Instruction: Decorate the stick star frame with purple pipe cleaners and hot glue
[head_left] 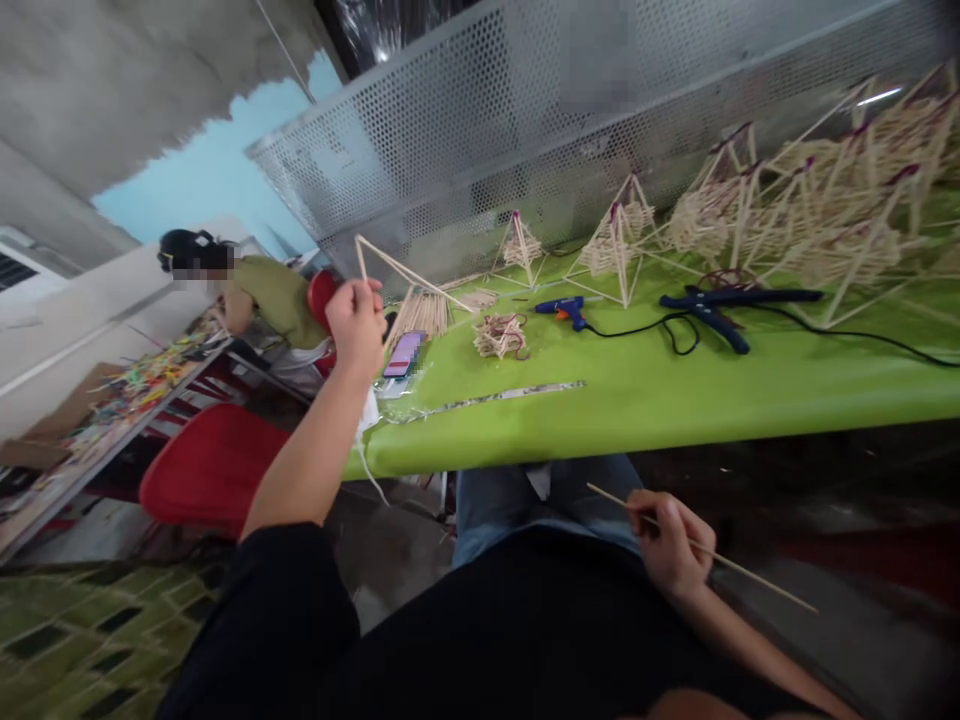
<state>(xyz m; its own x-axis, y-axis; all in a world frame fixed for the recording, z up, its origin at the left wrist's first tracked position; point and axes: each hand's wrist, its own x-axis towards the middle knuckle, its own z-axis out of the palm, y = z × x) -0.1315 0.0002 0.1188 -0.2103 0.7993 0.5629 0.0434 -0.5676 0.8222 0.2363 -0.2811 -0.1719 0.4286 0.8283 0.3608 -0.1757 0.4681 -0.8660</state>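
Note:
Raised at the table's left end, my left hand (355,318) is closed around a frame of thin wooden sticks (409,270), joined at a pointed top. My right hand (675,542), low in front of my lap, pinches one thin wooden stick (761,578) that slants across the fingers. A bundle of loose sticks (420,318) lies on the green table just beyond my left hand. Near it are a phone (405,354) and a small woven stick piece with a reddish cord (499,336). A blue glue gun (564,309) rests farther right.
Stick pyramids (616,250) stand along the back of the green-covered table (637,390), crowding its right end. A dark blue cutter-like tool (712,312) lies by a black cable. Behind is a perforated metal panel (450,130). At left are a red chair (210,465) and a seated person (274,300).

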